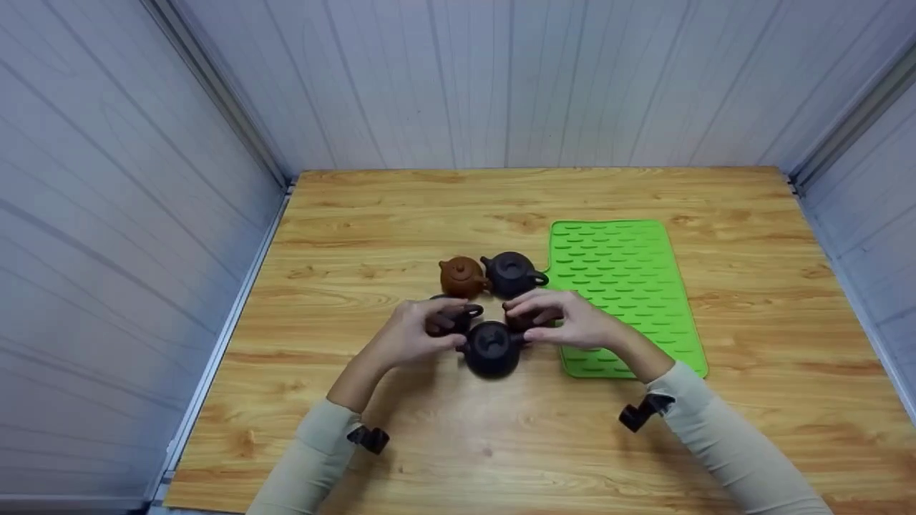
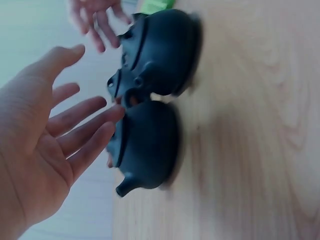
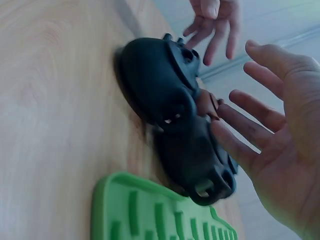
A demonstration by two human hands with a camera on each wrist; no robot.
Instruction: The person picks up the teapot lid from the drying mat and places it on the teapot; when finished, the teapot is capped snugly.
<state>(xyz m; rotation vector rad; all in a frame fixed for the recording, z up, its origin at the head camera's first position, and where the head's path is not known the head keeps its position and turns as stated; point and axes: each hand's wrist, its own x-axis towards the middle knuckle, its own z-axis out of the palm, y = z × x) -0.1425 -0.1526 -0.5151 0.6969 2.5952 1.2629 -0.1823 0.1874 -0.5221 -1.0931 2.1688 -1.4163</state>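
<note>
My left hand [image 1: 418, 332] hovers with relaxed, spread fingers over a dark teapot [image 2: 150, 145], partly hidden by them in the head view. Opposite it, the right hand [image 1: 569, 318] is also loosely spread, above another dark teapot [image 3: 195, 155] that it partly covers. Between the hands, nearest the person, sits a black teapot [image 1: 492, 350]; its spout and handle point toward either hand. Farther back are a reddish-brown teapot [image 1: 461, 277] and a larger dark teapot [image 1: 509, 275]. The teapots form a close ring. Neither hand grips anything in the wrist views.
A green ridged mat [image 1: 615, 286] lies flat to the right, its left edge beside the teapots and under the right forearm. The wooden table [image 1: 358, 236] is bordered by pale panel walls [image 1: 458, 86] at the back and both sides.
</note>
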